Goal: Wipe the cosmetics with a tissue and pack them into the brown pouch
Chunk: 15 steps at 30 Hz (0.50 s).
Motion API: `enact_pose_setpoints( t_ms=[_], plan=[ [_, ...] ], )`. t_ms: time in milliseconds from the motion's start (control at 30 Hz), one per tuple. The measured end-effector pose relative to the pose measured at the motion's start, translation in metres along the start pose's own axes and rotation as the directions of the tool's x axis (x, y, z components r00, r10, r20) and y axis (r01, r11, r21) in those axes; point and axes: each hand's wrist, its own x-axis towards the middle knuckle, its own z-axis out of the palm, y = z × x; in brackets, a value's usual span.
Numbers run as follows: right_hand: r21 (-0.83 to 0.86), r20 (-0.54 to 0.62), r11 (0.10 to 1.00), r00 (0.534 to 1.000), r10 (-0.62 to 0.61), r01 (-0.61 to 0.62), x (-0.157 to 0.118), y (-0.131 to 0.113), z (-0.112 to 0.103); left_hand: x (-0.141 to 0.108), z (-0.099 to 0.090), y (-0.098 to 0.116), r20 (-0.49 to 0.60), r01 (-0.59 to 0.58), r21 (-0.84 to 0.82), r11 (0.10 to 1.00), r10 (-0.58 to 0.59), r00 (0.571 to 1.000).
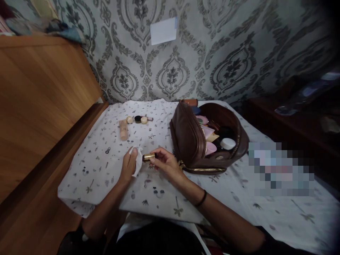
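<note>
Black clothing fills the bottom edge, nearest the camera. Beyond it, the left hand pinches a crumpled white wipe, its grip closed on the thin, soft material; the right hand holds a shiny gold tube with black ends, its grip closed around it, just beside the wipe. Work seems partway: a beige tube and small round pots lie out on the cloth-covered bench, while pink and white items crowd the smooth brown bag, gaping unzipped.
</note>
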Motion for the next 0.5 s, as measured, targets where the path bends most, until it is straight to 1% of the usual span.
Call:
enact_pose_setpoints(
  t_ms=[67,133,233,333,400,433,500],
  plan=[
    [-0.025,0.013,0.999,0.999,-0.035,0.035,0.000,0.000,0.000,-0.001,0.000,-0.002,0.031,0.108,-0.086,0.990,-0.106,0.994],
    [-0.037,0.012,0.998,0.998,-0.054,0.055,0.000,0.000,-0.001,-0.001,0.001,-0.004,0.060,0.203,-0.207,0.957,-0.195,0.979],
    [-0.038,-0.002,0.998,0.999,-0.045,0.045,0.000,0.002,-0.002,0.003,0.003,-0.007,0.041,0.243,-0.388,0.889,-0.246,0.968],
    [-0.028,-0.013,0.999,1.000,-0.021,0.021,0.001,0.007,-0.004,0.007,0.005,-0.009,0.045,0.238,-0.504,0.830,-0.251,0.967],
    [-0.014,-0.031,1.000,0.999,-0.007,0.006,0.002,0.009,-0.004,0.006,0.006,-0.011,0.046,0.241,-0.528,0.814,-0.256,0.966],
    [-0.011,-0.038,1.000,0.999,0.001,-0.001,0.002,0.010,-0.004,0.005,0.006,-0.012,0.034,0.247,-0.516,0.820,-0.268,0.963],
    [-0.019,-0.040,1.000,0.999,0.010,-0.011,0.002,0.010,-0.003,0.001,0.008,-0.016,0.009,0.252,-0.424,0.870,-0.274,0.962]
  ],
)
